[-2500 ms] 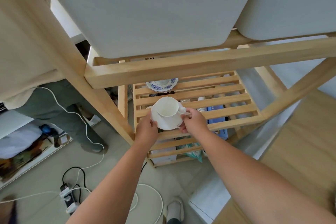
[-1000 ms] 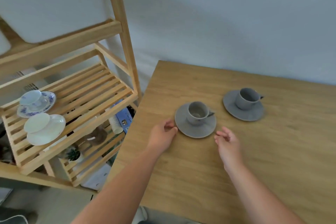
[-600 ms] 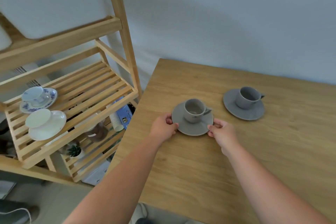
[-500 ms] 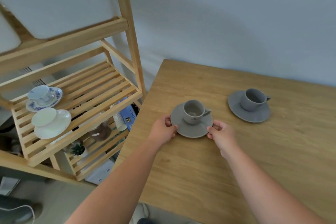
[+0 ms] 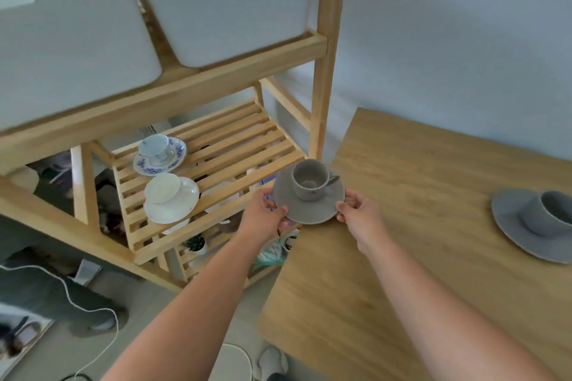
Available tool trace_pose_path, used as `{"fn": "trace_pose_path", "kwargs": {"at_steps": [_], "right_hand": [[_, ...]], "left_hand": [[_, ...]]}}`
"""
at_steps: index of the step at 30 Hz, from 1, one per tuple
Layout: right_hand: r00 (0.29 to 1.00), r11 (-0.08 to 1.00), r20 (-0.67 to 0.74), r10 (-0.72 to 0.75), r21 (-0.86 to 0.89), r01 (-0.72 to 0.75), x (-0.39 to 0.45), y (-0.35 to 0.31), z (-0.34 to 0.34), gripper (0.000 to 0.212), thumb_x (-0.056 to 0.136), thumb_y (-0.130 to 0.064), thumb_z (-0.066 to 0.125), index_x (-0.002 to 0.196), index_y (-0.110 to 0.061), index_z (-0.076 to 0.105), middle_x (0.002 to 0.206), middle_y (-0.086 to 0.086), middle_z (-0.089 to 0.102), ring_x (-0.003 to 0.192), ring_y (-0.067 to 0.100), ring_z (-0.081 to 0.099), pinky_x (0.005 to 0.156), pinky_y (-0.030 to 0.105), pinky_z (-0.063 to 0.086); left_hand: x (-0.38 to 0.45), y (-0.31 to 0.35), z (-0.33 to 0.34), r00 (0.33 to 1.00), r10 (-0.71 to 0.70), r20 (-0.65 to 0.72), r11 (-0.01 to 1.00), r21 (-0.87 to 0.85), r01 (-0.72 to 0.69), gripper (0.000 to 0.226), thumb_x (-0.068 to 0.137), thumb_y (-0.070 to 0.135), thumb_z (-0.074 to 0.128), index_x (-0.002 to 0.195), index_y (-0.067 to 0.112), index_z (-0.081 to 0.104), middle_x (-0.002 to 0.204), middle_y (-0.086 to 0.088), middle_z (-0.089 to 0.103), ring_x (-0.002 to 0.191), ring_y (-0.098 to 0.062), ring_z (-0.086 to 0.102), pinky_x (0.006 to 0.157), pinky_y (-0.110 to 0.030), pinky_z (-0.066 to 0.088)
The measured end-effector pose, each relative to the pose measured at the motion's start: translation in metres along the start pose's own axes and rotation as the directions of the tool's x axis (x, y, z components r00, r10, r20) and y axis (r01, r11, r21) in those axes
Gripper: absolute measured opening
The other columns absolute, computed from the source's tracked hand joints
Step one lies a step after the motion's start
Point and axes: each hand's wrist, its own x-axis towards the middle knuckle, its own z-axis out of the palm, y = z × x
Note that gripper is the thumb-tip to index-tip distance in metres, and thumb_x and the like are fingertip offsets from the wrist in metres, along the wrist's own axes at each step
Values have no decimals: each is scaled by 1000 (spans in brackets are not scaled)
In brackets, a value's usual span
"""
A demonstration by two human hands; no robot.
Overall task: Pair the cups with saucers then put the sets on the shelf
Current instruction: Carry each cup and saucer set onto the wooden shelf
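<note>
A grey cup [image 5: 309, 180] sits on a grey saucer [image 5: 325, 210], held in the air between the wooden table's left edge and the slatted shelf [image 5: 235, 145]. My left hand [image 5: 264, 216] grips the saucer's left rim and my right hand [image 5: 360, 216] grips its right rim. On the shelf stand a blue-flowered cup and saucer [image 5: 159, 154] and a white cup and saucer [image 5: 171, 197]. A second grey cup and saucer [image 5: 537, 223] rests on the table [image 5: 433, 182] at the right.
Two large white bins [image 5: 216, 3] fill the tier above the slatted shelf. A wooden upright post [image 5: 325, 71] stands between shelf and table. Lower tiers hold small items and a little plant [image 5: 195, 244]. White cables lie on the floor at the lower left.
Both hands took hold of the near grey saucer on the table, lifted it with its cup and carried it left, off the table edge toward the shelf.
</note>
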Motion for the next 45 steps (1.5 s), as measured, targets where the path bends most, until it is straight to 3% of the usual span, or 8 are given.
{"fn": "trace_pose_path", "kwargs": {"at_steps": [5,10,17,24,27,30,35,45], "right_hand": [[997,994,64,-39,-97,45,26,-20,65,34,94,-3,55,126,-14,58,76,1,57,63,13,56,72,31,53],[987,961,134,-90,-250,121,59,-39,114,31,93,-6,56,122,-15,62,73,1,61,72,20,65,84,48,57],[982,936,183,-41,-338,102,95,-46,152,27,93,-4,54,109,-24,62,85,-2,64,82,20,66,82,39,59],[972,906,207,-112,-381,186,112,-32,162,24,93,-11,56,111,-24,66,94,-4,66,95,20,65,89,42,55],[939,779,273,-209,-534,329,112,-29,161,29,88,-24,56,117,-23,62,102,0,62,104,25,58,90,39,49],[918,574,370,-140,-726,380,112,-27,158,70,80,-47,59,144,-28,37,145,-1,35,135,34,25,110,49,29],[868,483,486,-100,-740,469,117,-29,155,109,70,-68,65,154,-27,8,162,-12,2,149,25,-7,116,54,1],[821,316,509,-257,-759,569,156,-33,204,108,71,-73,59,154,-23,11,163,-7,11,150,23,-7,115,59,-8]], "left_hand": [[27,1,-46,998,16,-61,996,92,-10,70,78,17,80,138,24,43,114,2,61,100,-22,67,91,-48,56],[62,5,-74,993,-24,-117,992,117,38,66,85,13,75,140,16,41,117,-1,60,99,-17,58,83,-32,47],[100,0,-88,992,-19,-123,896,438,72,73,78,40,74,140,18,41,138,-9,48,126,-29,46,106,-45,41],[120,-14,-91,987,23,-157,839,540,66,74,82,46,66,146,27,33,145,-12,30,134,-36,31,112,-51,31],[119,-22,-85,975,95,-201,801,596,45,79,86,52,60,150,26,24,152,-8,23,140,-36,22,116,-52,23],[113,-33,-77,964,166,-206,766,643,6,85,95,56,45,158,22,0,166,-2,1,152,-27,-4,123,-48,4],[117,-45,-74,958,211,-195,753,657,-32,80,100,56,29,156,16,-12,166,0,-13,151,-19,-19,124,-44,-3],[156,-36,-76,911,218,-351,757,649,69,63,106,39,21,157,11,-3,167,-6,-5,152,-28,-12,122,-42,-4]]}}
